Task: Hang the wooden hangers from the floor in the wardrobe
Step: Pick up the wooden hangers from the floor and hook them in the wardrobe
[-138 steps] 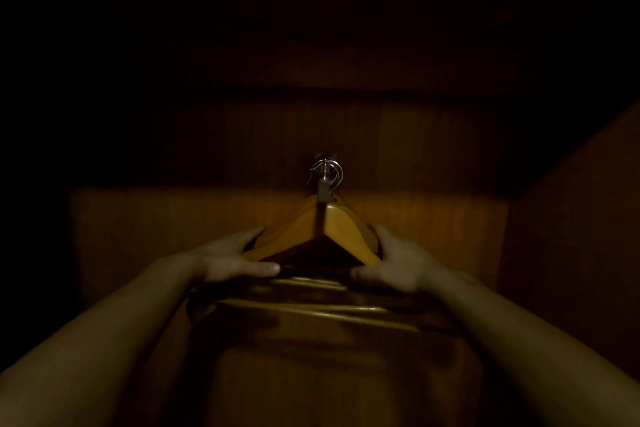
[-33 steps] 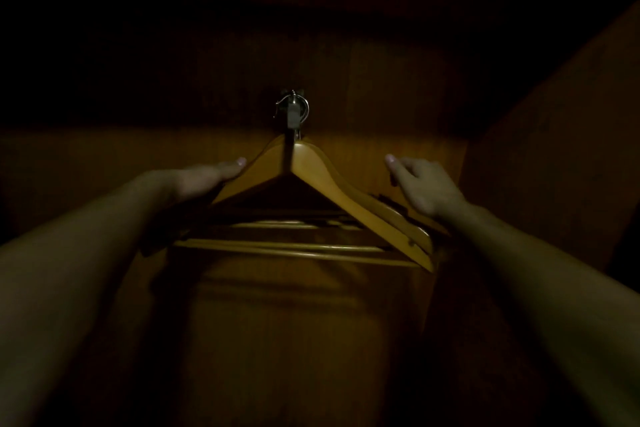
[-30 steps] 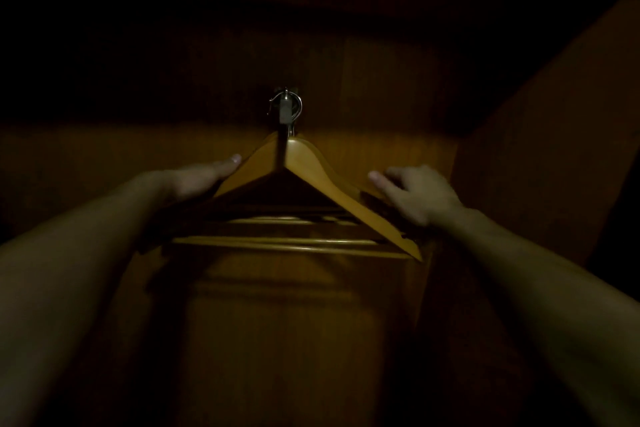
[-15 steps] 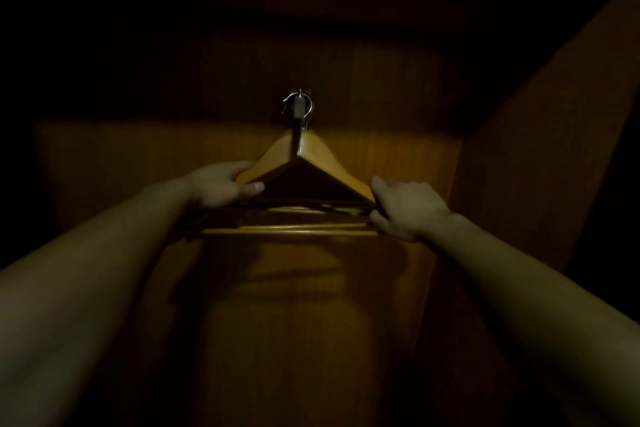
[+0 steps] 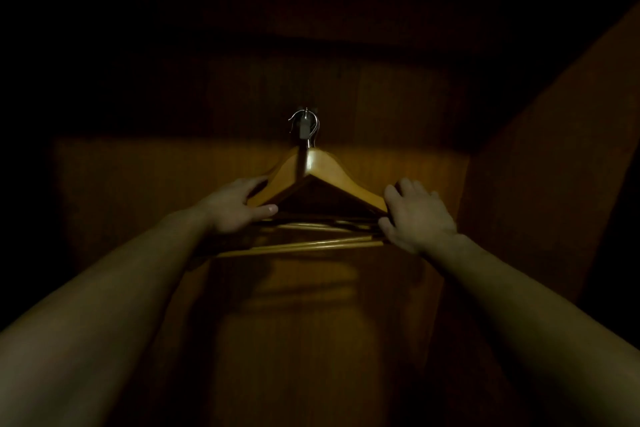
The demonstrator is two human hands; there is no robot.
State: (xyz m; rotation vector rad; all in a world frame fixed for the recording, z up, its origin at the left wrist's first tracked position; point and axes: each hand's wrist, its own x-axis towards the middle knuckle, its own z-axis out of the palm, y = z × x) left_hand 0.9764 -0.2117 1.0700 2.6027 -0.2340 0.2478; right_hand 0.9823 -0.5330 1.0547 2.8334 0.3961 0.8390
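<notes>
Dim wardrobe interior [image 5: 540, 184], wooden hangers [image 5: 332, 173] on metal hooks [image 5: 304, 125] at frame centre, left hand [image 5: 239, 204] gripping their left shoulders, right hand [image 5: 415, 215] clasping right ends.

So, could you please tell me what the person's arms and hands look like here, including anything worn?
Both forearms are bare right to the frame edges, with no sleeves showing. The left hand and right hand wear no gloves; no rings, watch or bracelets are visible in the dim light.
</notes>
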